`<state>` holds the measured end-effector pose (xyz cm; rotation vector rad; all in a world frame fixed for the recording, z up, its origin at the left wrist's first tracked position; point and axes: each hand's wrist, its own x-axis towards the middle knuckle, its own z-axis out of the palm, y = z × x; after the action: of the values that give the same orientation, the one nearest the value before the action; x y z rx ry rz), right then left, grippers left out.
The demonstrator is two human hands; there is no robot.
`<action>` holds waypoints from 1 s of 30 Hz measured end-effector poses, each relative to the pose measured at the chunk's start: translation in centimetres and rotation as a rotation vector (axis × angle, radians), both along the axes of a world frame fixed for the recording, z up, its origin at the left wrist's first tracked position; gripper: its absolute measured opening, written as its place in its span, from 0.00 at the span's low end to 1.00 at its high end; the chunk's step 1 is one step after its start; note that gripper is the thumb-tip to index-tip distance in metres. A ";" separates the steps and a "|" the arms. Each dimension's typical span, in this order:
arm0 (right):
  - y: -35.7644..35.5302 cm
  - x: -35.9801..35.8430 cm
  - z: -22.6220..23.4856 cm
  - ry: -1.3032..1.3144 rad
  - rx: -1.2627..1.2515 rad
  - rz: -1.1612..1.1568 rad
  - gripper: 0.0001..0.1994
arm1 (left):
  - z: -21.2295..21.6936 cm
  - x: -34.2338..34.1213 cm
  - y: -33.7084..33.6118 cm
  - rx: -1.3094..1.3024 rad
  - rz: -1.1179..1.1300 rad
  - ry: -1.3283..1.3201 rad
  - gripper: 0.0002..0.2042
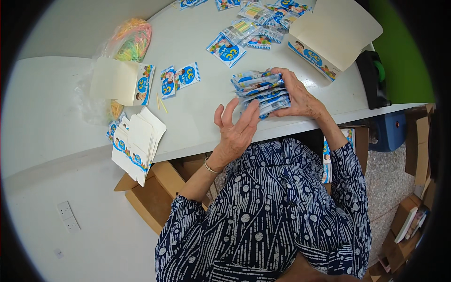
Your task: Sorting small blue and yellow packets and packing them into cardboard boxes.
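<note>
My right hand (303, 97) is closed around the right side of a stack of small blue-and-white packets (260, 89) just above the table. Their printed edges fan out to the left. At the stack's near left side is my left hand (238, 129), its fingers bent and apart. The index fingertip overlaps the packets; whether it presses on them I cannot tell. Two loose packets (181, 80) lie left of the stack. Farther back spreads a pile of similar packets (253, 30).
An open white carton (336, 33) stands at the back right, beside a black tape dispenser (373, 80). On the left are another open carton (115, 82), flat printed cartons (138, 143) and a bag of coloured sticks (134, 40). Brown cardboard boxes (155, 192) sit below the white table (206, 136).
</note>
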<state>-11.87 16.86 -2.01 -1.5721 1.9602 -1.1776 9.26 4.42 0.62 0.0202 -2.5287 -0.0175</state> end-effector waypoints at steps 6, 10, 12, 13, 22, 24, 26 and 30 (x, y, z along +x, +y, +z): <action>-0.1 0.0 0.0 0.009 0.028 -0.010 0.55 | -0.6 -0.2 -0.2 0.121 -0.098 -0.001 0.18; -0.1 0.0 0.2 -0.008 0.035 -0.007 0.54 | -0.1 -0.7 -0.2 0.188 -0.082 -0.003 0.18; 0.0 0.0 0.2 -0.004 0.047 -0.007 0.54 | 0.5 -0.8 -0.2 0.268 -0.086 -0.042 0.19; -0.1 0.0 0.3 -0.004 0.047 -0.007 0.54 | 0.9 -1.0 -0.1 0.269 -0.086 -0.042 0.19; -0.1 0.0 0.3 -0.034 0.016 0.008 0.49 | 2.2 -1.7 -1.3 0.352 -0.090 -0.132 0.21; 0.0 0.0 0.2 -0.013 -0.018 0.009 0.49 | 2.1 -1.8 -1.5 0.391 -0.133 -0.159 0.25; 0.0 -0.1 -0.1 -0.020 -0.020 0.013 0.49 | 1.9 -1.8 -1.4 0.430 -0.136 -0.137 0.26; -0.1 -0.2 -0.2 -0.011 -0.037 0.035 0.48 | 2.1 -1.8 -1.1 0.461 -0.111 -0.133 0.29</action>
<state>-12.03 16.80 -2.18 -1.6081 1.9068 -1.2128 7.41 3.30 2.73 0.0664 -2.5987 -0.6607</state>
